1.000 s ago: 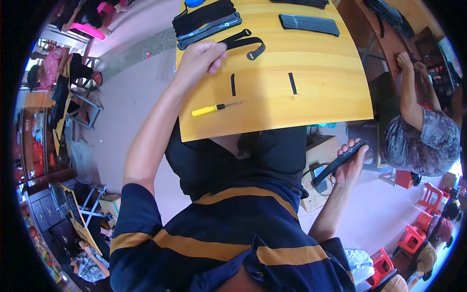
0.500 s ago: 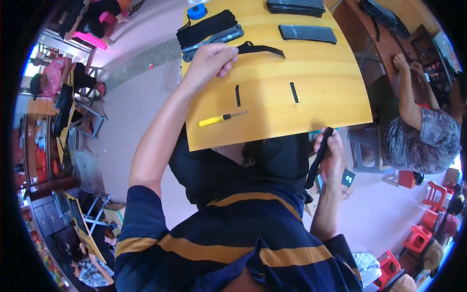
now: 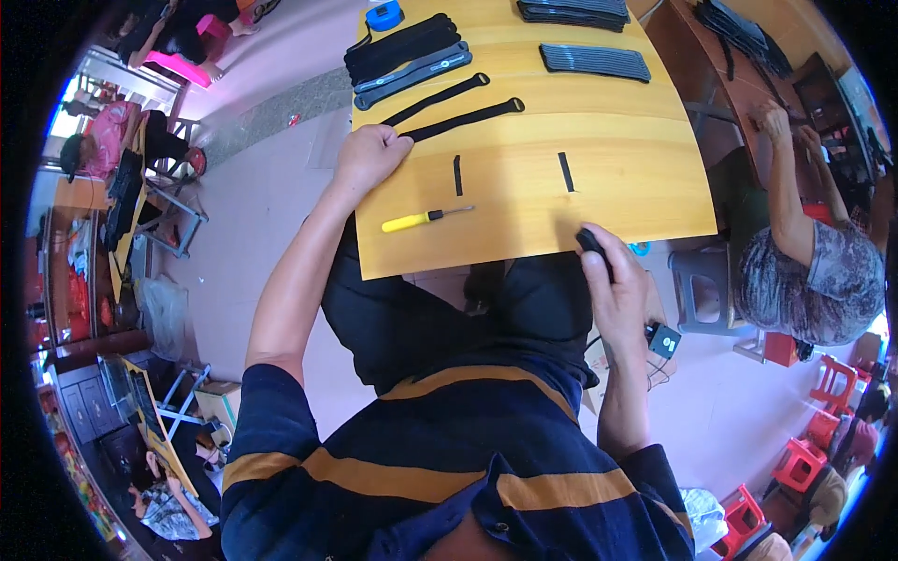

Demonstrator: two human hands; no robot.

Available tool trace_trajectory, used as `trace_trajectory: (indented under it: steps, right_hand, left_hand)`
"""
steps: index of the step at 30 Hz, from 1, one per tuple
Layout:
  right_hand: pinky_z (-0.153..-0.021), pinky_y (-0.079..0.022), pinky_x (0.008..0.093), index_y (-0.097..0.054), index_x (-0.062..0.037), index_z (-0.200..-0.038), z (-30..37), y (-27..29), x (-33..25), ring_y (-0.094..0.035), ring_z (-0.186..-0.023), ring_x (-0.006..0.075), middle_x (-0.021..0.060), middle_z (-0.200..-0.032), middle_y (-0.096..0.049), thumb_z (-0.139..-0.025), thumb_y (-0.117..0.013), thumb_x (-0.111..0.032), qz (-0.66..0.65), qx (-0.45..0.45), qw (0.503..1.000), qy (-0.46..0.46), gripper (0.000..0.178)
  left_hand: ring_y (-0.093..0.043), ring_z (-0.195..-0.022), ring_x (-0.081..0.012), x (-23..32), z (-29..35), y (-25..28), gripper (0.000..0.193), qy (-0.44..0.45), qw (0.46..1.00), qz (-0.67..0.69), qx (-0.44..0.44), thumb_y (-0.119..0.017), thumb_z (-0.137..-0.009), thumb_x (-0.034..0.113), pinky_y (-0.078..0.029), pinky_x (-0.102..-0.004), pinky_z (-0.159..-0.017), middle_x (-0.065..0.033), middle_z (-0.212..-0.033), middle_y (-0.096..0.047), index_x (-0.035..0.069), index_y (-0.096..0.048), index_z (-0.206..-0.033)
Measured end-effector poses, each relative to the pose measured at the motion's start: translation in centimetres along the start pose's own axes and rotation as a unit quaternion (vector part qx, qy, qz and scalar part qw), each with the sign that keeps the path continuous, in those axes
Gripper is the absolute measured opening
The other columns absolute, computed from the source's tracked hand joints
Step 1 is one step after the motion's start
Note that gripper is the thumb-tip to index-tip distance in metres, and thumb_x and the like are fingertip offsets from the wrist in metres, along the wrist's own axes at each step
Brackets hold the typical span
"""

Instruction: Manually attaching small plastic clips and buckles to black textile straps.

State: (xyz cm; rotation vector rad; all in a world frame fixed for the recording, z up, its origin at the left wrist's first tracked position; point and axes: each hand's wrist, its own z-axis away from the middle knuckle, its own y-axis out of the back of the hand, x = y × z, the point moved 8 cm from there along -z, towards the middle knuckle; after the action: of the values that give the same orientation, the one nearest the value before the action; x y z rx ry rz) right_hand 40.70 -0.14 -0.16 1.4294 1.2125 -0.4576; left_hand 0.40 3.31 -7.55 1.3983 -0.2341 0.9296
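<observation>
Wooden table [image 3: 617, 201] bearing stacked black straps [image 3: 402, 45] at far edge; left hand [image 3: 371, 159] clenched on near end of long black strap [image 3: 465, 119] lying flat at table's left side; right hand [image 3: 613, 290] grasping dark strap piece [image 3: 592, 249] at near table edge; yellow-handled screwdriver [image 3: 426, 219] untouched between hands.

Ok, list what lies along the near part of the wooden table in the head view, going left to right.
left hand → yellow-handled screwdriver → short black strip → second short black strip → right hand at the table's near edge, closed on a black object.
</observation>
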Motion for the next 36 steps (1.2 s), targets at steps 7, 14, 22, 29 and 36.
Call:
trace_trajectory:
  steps: [7, 14, 22, 29, 36]
  right_hand:
    - [-0.08, -0.052, 0.0435, -0.064, -0.0079, -0.128, -4.0, -5.5, -4.7, -0.063, -0.093, 0.0337, 0.0141, -0.102, -0.062, -0.09, -0.067, -0.006, 0.155, -0.053, 0.972, 0.169, 0.038]
    - [-0.086, -0.052, 0.042, -0.065, -0.0064, -0.128, -4.7, -10.0, -2.5, -0.063, -0.098, 0.0359, 0.0164, -0.104, -0.065, -0.092, -0.064, -0.005, 0.167, -0.12, 0.968, 0.141, 0.036]
    - [-0.087, -0.051, 0.045, -0.069, -0.0048, -0.11, -4.4, -10.4, -2.3, -0.063, -0.097, 0.0366, 0.0165, -0.099, -0.068, -0.087, -0.07, -0.008, 0.164, -0.101, 0.969, 0.153, 0.024]
    - [-0.087, -0.051, 0.0453, -0.067, -0.0028, -0.109, -3.9, -10.1, -2.7, -0.063, -0.098, 0.0378, 0.0167, -0.099, -0.068, -0.086, -0.07, -0.007, 0.162, -0.093, 0.972, 0.142, 0.023]
    - [-0.083, -0.052, 0.0424, -0.065, -0.0017, -0.102, -3.9, -9.8, -2.2, -0.065, -0.093, 0.0355, 0.0155, -0.097, -0.068, -0.085, -0.071, -0.005, 0.151, -0.102, 0.974, 0.136, 0.018]
  left_hand:
    - [-0.07, -0.073, -0.0317, 5.4, 7.2, 3.1, 0.023, -0.146, 0.96, -0.156, 0.181, -0.073, -0.088, 0.027, -0.054, -0.0442, -0.067, -0.0132, -0.082, -0.07, 0.006, -0.067, -0.096]
    - [-0.066, -0.093, -0.0295, 8.2, 13.2, -2.2, 0.025, -0.286, 0.934, -0.16, 0.142, -0.073, -0.085, 0.028, -0.055, -0.0416, -0.076, -0.0102, -0.096, -0.065, 0.009, -0.069, -0.101]
    - [-0.064, -0.09, -0.0318, 6.2, 13.9, -3.7, 0.017, -0.267, 0.94, -0.177, 0.118, -0.068, -0.088, 0.022, -0.053, -0.0451, -0.074, -0.0116, -0.091, -0.063, 0.009, -0.062, -0.095]
    - [-0.067, -0.079, -0.0343, 7.6, 16.2, -3.7, 0.018, -0.203, 0.977, -0.068, 0.018, -0.065, -0.092, 0.022, -0.052, -0.0465, -0.068, -0.0133, -0.086, -0.066, 0.008, -0.059, -0.101]
    - [-0.067, -0.07, -0.0276, 9.3, 17.9, -4.1, 0.018, -0.3, 0.946, -0.052, 0.111, -0.065, -0.089, 0.021, -0.054, -0.041, -0.06, -0.0076, -0.077, -0.062, 0.01, -0.066, -0.103]
